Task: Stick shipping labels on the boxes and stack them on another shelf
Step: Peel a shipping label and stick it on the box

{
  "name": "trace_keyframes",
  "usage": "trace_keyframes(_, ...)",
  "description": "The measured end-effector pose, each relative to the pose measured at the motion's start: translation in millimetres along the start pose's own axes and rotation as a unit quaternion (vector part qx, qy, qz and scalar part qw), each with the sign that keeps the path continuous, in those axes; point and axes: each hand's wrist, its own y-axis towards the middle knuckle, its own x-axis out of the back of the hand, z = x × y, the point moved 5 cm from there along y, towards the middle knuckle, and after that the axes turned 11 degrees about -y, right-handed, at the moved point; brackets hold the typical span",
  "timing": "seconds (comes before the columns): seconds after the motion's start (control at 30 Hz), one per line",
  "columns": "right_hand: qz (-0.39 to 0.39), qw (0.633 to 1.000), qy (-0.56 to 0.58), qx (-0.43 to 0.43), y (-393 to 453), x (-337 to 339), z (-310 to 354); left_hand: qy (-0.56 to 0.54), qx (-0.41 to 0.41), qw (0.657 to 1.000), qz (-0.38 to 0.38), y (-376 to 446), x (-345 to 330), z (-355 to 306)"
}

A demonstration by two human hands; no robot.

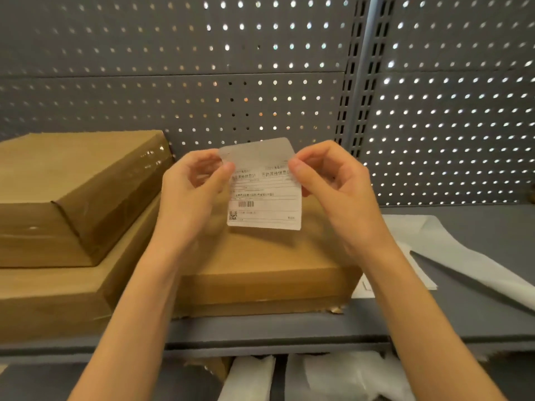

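Head view, looking down at a grey shelf (451,322). Nearest, below the shelf edge: white wrapping (341,377) and a bit of cardboard (214,369) on the lower level.

Both forearms reach up from the bottom of the frame. Left hand (188,195) pinches the label (265,195) at its upper left edge, thumb in front and fingers curled behind. Right hand (333,183) pinches the upper right edge the same way. The label hangs in the air between the two hands, printed face toward the camera, with a barcode and a QR code in its lower left. A greyish backing sheet (256,150) shows above and behind the printed part; whether the two are separating there, cannot tell.

Directly under and behind the label: a flat box (260,273) on the shelf, its front lower edge frayed. Left of it, touching, a low wide box (58,296) with a taped box (72,180) stacked on top.

Right of the flat box: white sheets (417,235) lying on the shelf, one long dark crease or strip across them.

Farthest: grey pegboard (202,68) backing, light showing through the holes, and a slotted upright (359,82).
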Motion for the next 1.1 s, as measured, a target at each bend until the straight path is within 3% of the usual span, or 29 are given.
trace_keyframes(0.23, -0.029, 0.999, 0.001, -0.036, 7, -9, -2, -0.041, 0.011, 0.999, 0.010, 11, 12, 0)
trace_keyframes(0.57, -0.100, 0.974, -0.098, -0.177, 27, 7, -30, -0.131, 0.134, 0.982, -0.004, 27, 11, 8)
trace_keyframes(0.87, -0.006, 0.933, -0.294, -0.206, 30, -6, -45, -0.095, 0.206, 0.974, -0.009, 39, 14, 35)
trace_keyframes(1.1, 0.028, 0.914, -0.335, -0.227, 26, -13, -54, -0.042, 0.212, 0.976, 0.015, 48, 15, 48)
